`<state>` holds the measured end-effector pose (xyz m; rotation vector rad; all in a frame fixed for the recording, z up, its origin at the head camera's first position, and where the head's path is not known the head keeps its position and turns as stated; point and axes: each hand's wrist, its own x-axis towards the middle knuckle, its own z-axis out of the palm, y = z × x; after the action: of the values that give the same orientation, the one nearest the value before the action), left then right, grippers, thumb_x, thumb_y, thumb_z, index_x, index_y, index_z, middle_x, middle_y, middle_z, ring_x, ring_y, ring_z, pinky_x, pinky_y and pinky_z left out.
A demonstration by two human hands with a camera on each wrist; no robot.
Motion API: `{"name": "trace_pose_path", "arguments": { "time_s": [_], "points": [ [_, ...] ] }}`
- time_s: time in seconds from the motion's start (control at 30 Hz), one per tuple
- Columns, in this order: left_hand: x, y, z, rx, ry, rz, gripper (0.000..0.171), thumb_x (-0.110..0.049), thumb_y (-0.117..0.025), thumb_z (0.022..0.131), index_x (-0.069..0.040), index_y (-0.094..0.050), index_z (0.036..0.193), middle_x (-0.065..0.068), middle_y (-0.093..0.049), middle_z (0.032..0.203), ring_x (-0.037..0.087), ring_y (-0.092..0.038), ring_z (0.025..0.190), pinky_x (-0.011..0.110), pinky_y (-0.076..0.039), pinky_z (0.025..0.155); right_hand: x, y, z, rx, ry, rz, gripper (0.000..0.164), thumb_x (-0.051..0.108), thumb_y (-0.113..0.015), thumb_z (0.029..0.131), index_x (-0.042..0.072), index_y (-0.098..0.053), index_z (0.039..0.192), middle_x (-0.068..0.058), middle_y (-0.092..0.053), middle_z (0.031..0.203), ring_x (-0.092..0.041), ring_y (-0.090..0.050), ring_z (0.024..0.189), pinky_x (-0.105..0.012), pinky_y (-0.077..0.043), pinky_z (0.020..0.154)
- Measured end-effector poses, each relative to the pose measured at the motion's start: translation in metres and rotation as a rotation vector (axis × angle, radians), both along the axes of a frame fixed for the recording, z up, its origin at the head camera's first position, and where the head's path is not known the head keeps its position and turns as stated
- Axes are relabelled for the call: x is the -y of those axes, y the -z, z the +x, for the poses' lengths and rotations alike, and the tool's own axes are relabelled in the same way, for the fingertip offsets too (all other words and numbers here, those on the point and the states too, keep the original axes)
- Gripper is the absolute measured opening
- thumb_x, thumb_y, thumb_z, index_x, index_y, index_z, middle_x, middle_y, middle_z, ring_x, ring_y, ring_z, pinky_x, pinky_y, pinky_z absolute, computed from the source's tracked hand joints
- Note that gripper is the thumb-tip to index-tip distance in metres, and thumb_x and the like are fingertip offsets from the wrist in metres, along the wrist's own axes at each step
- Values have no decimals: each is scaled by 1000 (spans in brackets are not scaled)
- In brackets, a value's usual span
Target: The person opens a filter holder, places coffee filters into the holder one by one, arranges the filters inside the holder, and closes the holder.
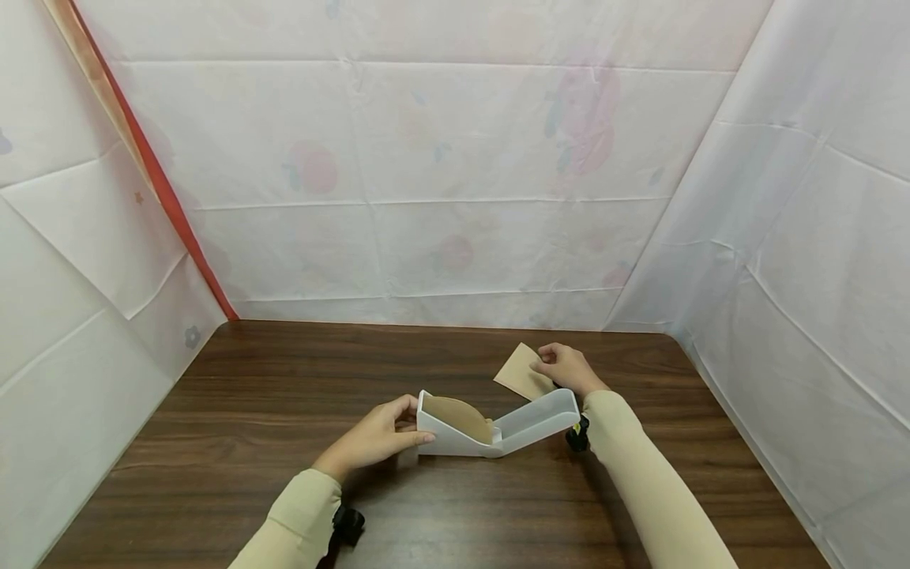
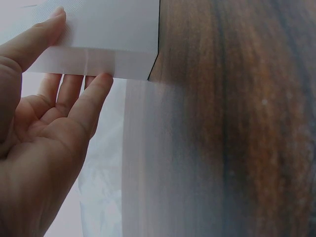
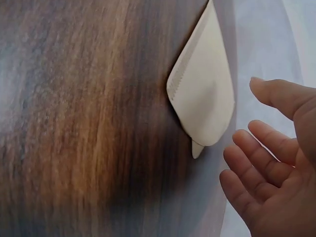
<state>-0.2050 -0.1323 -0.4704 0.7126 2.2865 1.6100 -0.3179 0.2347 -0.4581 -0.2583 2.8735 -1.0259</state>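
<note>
A white filter box point(image 1: 449, 444) rests on the table with its hinged lid point(image 1: 538, 427) tilted out to the right. Inside stand brown paper coffee filters point(image 1: 458, 415); how many is hidden. My left hand point(image 1: 377, 437) grips the box's left end, thumb on the near wall and fingers behind; the left wrist view shows the hand point(image 2: 54, 113) around the box corner point(image 2: 108, 44). Behind the lid, a paper coffee filter point(image 1: 521, 374) with a crimped edge lies on the wood. Beside it is my right hand point(image 1: 569, 369). In the right wrist view that hand point(image 3: 281, 168) has loosely bent fingers, apart from the filter point(image 3: 205, 94).
The dark wooden table point(image 1: 298, 379) has rounded far corners. White printed sheets point(image 1: 441, 158) hang behind it and on both sides, with a red strip point(image 1: 163, 190) at the left corner. A black wrist camera point(image 1: 348, 525) is on the left forearm.
</note>
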Motion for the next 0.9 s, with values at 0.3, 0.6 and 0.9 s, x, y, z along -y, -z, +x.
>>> {"name": "trace_pose_path", "arguments": {
  "time_s": [0.3,0.6,0.9],
  "points": [
    [0,0,1,-9,2,6,37,-21,-76,92,-1,-57,118,8,-67,114,24,-65,107,28,-54,87,5,6,-11,48,25,16,55,23,-73,93,-9,-54,133,-23,-63,121,-36,-59,111,-47,-50,94],
    [-1,-1,1,-3,-2,8,37,-19,-77,92,-1,-57,118,7,-66,112,24,-64,105,27,-54,87,2,13,-23,63,41,33,56,25,-74,92,-9,-55,132,-22,-64,119,-35,-61,110,-46,-51,93],
    [-1,-3,1,-4,-7,27,35,-15,-76,92,-1,-57,118,8,-67,113,24,-65,105,29,-54,86,4,11,-33,107,4,157,59,27,-78,89,-12,-56,129,-19,-64,111,-31,-61,101,-43,-52,87]
  ]
}}
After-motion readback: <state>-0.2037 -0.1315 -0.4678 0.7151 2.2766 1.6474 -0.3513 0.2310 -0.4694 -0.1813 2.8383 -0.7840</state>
